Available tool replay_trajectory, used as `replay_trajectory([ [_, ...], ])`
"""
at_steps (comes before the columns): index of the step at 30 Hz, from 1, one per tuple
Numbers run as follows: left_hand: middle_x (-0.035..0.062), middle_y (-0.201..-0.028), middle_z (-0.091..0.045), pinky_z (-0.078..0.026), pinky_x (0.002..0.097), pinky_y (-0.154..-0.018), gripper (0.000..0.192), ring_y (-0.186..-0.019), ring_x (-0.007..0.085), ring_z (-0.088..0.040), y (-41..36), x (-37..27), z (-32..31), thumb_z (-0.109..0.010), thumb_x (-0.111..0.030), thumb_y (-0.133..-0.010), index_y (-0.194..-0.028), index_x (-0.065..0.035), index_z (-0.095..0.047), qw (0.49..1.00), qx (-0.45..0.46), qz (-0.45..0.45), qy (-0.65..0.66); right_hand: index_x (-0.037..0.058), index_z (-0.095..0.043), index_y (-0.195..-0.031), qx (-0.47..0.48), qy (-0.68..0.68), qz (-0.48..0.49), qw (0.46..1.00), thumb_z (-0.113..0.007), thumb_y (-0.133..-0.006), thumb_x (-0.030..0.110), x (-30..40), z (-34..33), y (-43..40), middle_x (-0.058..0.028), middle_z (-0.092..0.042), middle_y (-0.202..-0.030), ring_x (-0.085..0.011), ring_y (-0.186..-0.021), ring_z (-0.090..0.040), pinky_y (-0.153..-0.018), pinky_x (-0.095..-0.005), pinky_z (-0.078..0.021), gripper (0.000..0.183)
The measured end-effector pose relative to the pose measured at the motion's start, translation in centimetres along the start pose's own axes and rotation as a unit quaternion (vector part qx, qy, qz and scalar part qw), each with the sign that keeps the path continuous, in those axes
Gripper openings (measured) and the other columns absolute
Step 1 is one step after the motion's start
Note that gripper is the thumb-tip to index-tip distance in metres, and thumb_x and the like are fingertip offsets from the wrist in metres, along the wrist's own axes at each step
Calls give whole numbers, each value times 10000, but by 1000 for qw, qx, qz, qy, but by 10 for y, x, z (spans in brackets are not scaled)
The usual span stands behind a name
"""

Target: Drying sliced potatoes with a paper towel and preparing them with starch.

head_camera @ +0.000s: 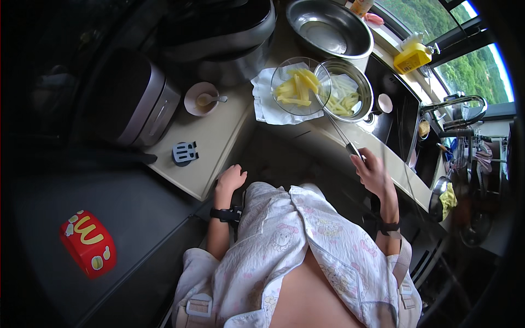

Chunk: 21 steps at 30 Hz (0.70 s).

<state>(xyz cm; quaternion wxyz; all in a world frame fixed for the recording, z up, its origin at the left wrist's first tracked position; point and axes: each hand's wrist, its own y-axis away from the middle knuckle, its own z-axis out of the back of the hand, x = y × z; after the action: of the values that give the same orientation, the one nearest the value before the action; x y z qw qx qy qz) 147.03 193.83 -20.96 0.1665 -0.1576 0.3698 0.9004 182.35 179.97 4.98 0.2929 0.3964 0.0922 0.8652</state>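
My right hand [371, 169] grips the handle of a wire mesh strainer [283, 102]. Pale yellow potato-like strips [300, 86] lie in its basket, above white paper towels [266, 112] on the counter and the left rim of a steel pot [366, 82]. Inside that pot are more pale strips [343, 100], partly hidden by the strainer. My left hand [232, 177] hangs by the near edge of the left counter, fingers loosely curled, and nothing shows in it. A pink bowl [196, 91] with a spoon [213, 99] stands on that counter, beyond a slotted metal piece [185, 151].
A large steel basin [328, 28] stands behind the pot. Grey appliances [158, 108] occupy the left counter. On the right are a dark sink [393, 110], a faucet [459, 102], a yellow bottle [412, 57] and a pan [439, 197]. A red box-shaped item [88, 244] is at lower left.
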Motion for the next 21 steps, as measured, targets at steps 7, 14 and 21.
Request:
replay_trajectory([
  [7,174,-1115,-617,-493,463,-876,376,-1054,358,-591,-2,2,-4,-549,-358,-904,-1073,-24,-587,999,-18,-39,7,-46,-576,-953,-38,144,55,987,-608,-930,237,41,-4,-3,-210,-543,-590,-349,-527,-535,-533,-396,-412,285],
  [14,180,-1098,-620,-496,469,-870,370,-1042,364,-595,-2,1,-7,-544,-357,-907,-1050,-19,-588,1000,-6,-11,18,-23,-556,-944,-100,177,132,970,-612,-920,208,32,-11,-8,-229,-567,-613,-405,-589,-574,-542,-457,-419,239],
  [21,186,-1090,-621,-498,469,-865,368,-1034,368,-597,-7,3,-6,-538,-352,-911,-1044,-13,-591,1000,-4,0,5,-5,-539,-943,-120,221,169,953,-625,-902,179,42,-2,-7,-230,-588,-649,-429,-632,-582,-556,-494,-422,206],
])
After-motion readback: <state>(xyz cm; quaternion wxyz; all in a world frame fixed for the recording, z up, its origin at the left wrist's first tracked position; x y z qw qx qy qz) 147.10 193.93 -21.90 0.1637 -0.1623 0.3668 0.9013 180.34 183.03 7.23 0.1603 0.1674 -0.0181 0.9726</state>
